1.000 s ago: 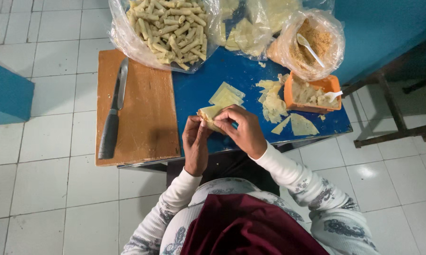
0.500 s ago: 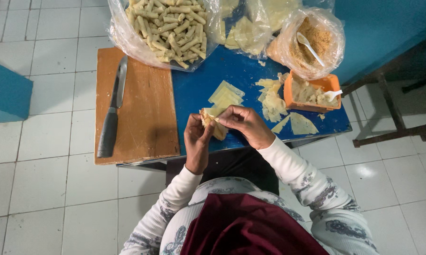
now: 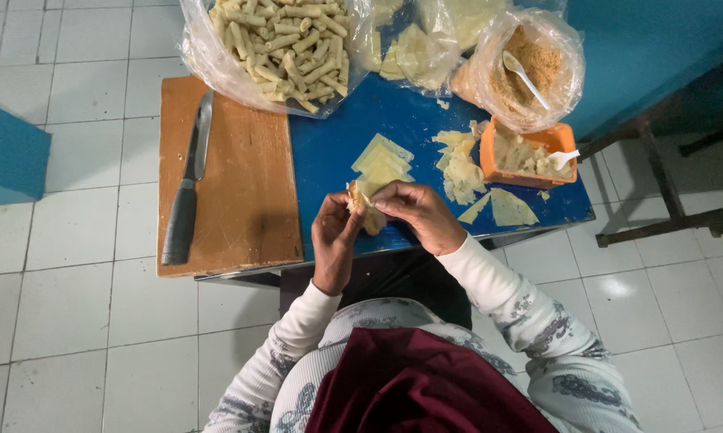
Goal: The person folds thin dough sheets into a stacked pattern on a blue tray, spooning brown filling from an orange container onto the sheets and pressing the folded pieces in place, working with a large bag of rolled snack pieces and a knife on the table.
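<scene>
Yellow wrapper (image 3: pixel 363 205) pinched between left hand (image 3: pixel 334 234) and right hand (image 3: pixel 419 214).

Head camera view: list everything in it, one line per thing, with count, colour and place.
Table: one, blue, centre.
Cutting board: one, brown wood, on the table's left part.
Knife: one, dark handle, on the board.
Bag of rolled pieces: one, clear, pale sticks inside, top left of the table.
Bag of wrapper sheets: one, clear, top centre.
Bag of crumbs: one, clear, white spoon inside, top right.
Tub: one, orange, right of the table.
Loose wrappers: several, pale yellow, on the table.
Floor: white tiles.
Left hand: holds a wrapper.
Right hand: fingers on the same wrapper.
</scene>
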